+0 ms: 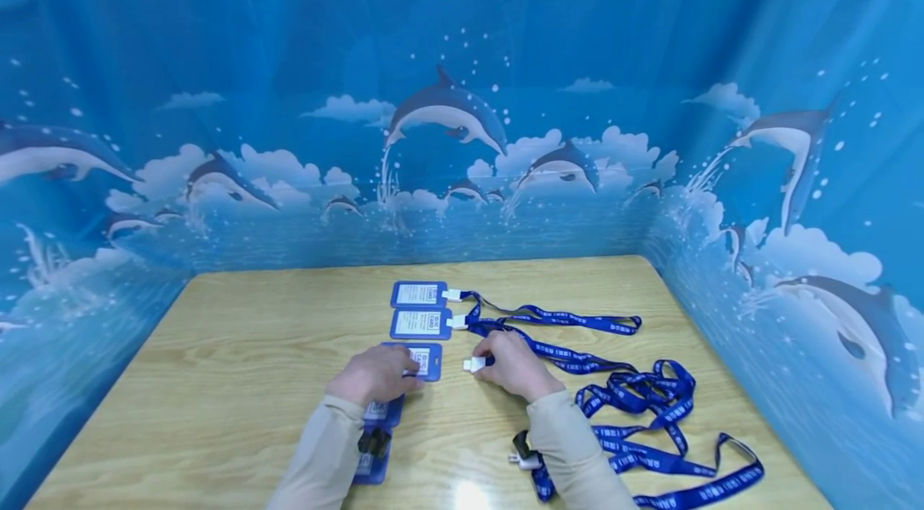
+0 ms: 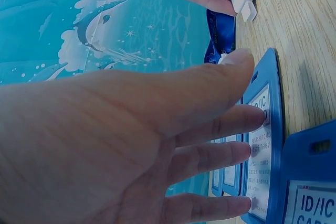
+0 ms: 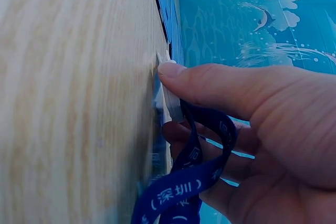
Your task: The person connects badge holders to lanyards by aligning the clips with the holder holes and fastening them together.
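My left hand (image 1: 375,375) lies over a blue badge holder (image 1: 435,363), the fingertips resting on its card face. In the left wrist view those fingers (image 2: 210,153) are nearly straight on the holder, with the thumb apart beside its slotted end. To the right, my right hand (image 1: 514,366) pinches the white clip (image 1: 473,364) of a blue lanyard (image 3: 176,190) between thumb and fingers. The clip points toward the holder's slot, a short gap away. The lanyard strap loops under the palm in the right wrist view.
Farther back, two badge holders (image 1: 419,294) have lanyards clipped on, their straps (image 1: 577,319) stretching right. More holders (image 1: 370,468) lie partly under the left forearm. Tangled lanyards (image 1: 650,398) spread over the table's right side, and another clip (image 1: 525,460) sits by the right sleeve.
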`<state>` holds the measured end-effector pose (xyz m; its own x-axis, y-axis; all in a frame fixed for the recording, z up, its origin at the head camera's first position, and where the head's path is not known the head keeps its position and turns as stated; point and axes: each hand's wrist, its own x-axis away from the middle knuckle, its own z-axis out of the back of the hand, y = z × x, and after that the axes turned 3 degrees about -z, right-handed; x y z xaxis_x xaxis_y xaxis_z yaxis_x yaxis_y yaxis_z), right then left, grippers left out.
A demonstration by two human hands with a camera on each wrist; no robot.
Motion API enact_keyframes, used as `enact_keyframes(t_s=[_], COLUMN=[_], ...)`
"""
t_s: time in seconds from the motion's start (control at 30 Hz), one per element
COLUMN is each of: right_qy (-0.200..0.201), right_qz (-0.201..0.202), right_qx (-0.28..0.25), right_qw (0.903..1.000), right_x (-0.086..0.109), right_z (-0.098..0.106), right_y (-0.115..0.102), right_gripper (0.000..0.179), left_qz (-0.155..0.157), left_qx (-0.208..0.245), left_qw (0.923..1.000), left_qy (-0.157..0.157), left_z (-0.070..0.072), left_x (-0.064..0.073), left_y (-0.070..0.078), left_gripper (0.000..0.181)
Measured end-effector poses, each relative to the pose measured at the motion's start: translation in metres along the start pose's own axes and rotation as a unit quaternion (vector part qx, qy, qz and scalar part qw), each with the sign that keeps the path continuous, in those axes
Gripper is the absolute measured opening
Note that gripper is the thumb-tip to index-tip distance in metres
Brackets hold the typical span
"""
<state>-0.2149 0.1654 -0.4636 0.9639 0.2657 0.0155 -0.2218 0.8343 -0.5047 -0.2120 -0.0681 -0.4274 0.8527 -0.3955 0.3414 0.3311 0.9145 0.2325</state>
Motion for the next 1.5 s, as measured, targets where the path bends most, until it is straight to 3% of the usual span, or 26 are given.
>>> enact_keyframes(t_s=[0.33,0.63,1.5], right_qy=[0.003,-0.002,-0.002], right_qz=[-0.007,-0.006,0.003], right_qx=[-0.001,-0.002,0.006], right_qw=[1.0,1.0,1.0], right_x=[-0.0024,-0.0012,-0.0009], right_z=[0.0012,0.0003,-0.0013], right_y=[-0.0008,-0.001,-0.0022], right_gripper=[0.029,0.028,0.028], left_qz=[0.001,0.02,-0.005], left_qx=[0.0,0.001,0.005], left_qw=[1.0,0.9998,1.0], left_qy=[0.003,-0.008,-0.005], left_z=[-0.0001,-0.0016,0.0004], left_x=[-0.0022,-0.0019,0.0006], left_y=[0.0004,0.0023,0.0048], left_gripper=[0.04,0.04,0.042])
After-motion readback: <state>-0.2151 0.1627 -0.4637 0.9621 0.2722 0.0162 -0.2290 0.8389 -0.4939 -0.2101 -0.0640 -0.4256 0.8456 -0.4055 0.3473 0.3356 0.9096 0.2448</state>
